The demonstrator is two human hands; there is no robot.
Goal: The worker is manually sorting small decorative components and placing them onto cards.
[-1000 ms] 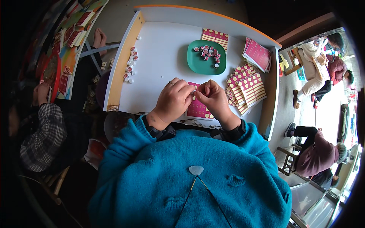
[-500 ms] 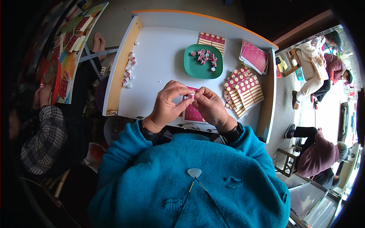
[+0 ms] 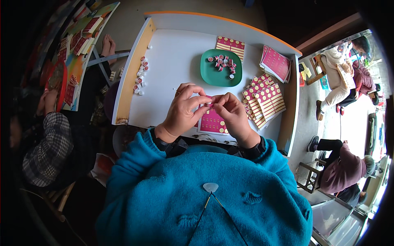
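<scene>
Magenta sheet, green tray

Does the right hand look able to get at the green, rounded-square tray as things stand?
Likely yes: the green, rounded-square tray sits on the white tabletop just beyond the right hand, and nothing appears between them. The fingers, though, seem occupied at a small white cylindrical piece.

A white tabletop with raised wooden sides and an orange far edge stands toward 12 o'clock. Grey floor shows at 11, a brightly patterned table at 10. White glare floods in at 3, beside a wooden chair and framed glass panels at 4. Shadow darkens 8.
</scene>
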